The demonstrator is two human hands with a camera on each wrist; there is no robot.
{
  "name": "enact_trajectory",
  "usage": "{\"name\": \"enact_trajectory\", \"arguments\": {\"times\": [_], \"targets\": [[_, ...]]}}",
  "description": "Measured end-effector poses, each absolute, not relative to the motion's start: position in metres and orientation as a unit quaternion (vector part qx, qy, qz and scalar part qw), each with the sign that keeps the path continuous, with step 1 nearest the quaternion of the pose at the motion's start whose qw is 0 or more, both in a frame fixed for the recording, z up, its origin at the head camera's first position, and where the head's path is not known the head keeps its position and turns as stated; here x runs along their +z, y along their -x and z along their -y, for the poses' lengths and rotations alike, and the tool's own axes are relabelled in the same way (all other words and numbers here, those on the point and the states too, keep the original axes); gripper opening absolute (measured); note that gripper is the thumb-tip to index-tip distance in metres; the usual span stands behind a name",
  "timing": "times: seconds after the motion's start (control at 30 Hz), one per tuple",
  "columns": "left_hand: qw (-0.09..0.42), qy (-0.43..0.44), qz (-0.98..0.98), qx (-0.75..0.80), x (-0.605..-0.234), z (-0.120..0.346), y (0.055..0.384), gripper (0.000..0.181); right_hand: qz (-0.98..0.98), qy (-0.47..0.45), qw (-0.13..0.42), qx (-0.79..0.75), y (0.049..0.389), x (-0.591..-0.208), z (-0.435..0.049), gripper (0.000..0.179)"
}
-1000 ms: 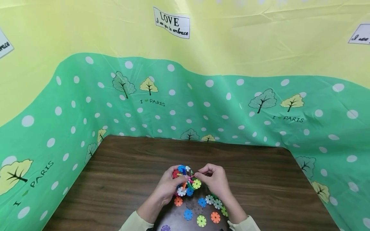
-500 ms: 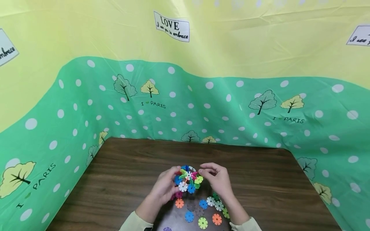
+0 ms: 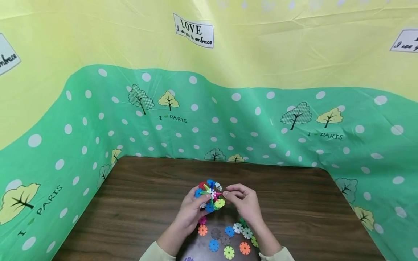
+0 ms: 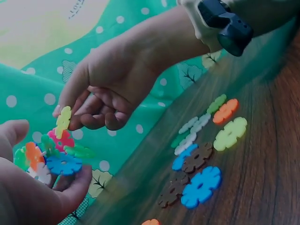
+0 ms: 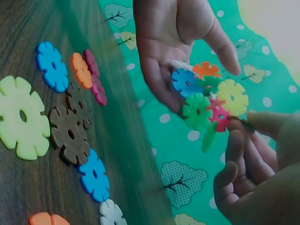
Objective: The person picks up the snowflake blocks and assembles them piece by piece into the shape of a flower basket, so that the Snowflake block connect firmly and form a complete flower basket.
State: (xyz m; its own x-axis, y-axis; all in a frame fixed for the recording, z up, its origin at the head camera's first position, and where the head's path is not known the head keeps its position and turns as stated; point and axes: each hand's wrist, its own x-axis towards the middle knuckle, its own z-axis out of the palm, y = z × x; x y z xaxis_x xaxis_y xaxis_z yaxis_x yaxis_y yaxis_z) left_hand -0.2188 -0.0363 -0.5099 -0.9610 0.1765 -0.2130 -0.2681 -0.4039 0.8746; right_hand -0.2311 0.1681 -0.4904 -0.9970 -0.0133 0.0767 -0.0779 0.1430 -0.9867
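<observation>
In the head view my left hand holds a cluster of interlocked snowflake discs, thumb across its front. Blue, white, red, pink, green and yellow discs stand out from it at several angles. On the right, my right hand has thumb and forefinger together at the cluster's edge. The right wrist view shows those fingers pinching a thin dark disc, seen edge-on, against a pink disc. Beside the pink one are a yellow disc and a green disc. The left palm hides part of the cluster.
Loose snowflake discs lie flat on the dark wooden table below the hands, among them a blue disc, an orange disc, a yellow-green disc and a brown disc. A green and yellow printed cloth rises behind the table.
My left hand has turned the cluster, tipped it back and raised it slightly, its thumb shifting off the front and back on. My right hand stays close to the cluster's right edge.
</observation>
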Motion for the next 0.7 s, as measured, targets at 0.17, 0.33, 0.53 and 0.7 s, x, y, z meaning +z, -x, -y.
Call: {"name": "enact_trajectory", "arguments": {"times": [0.17, 0.33, 0.53, 0.7], "targets": [[0.109, 0.059, -0.539, 0.833, -0.513, 0.038, 0.218, 0.065, 0.772, -0.084, 0.009, 0.630, 0.229, -0.486, -0.169, 0.025], [0.105, 0.068, -0.536, 0.835, -0.512, 0.040, 0.219, 0.064, 0.795, -0.142, 0.010, 0.590, 0.230, -0.481, -0.182, 0.024], [0.105, 0.077, -0.527, 0.840, -0.507, 0.046, 0.222, 0.067, 0.849, -0.184, 0.012, 0.495, 0.236, -0.476, -0.213, 0.023], [0.101, 0.084, -0.531, 0.837, -0.502, 0.049, 0.223, 0.067, 0.888, -0.204, -0.029, 0.412, 0.236, -0.485, -0.238, 0.025]]}}
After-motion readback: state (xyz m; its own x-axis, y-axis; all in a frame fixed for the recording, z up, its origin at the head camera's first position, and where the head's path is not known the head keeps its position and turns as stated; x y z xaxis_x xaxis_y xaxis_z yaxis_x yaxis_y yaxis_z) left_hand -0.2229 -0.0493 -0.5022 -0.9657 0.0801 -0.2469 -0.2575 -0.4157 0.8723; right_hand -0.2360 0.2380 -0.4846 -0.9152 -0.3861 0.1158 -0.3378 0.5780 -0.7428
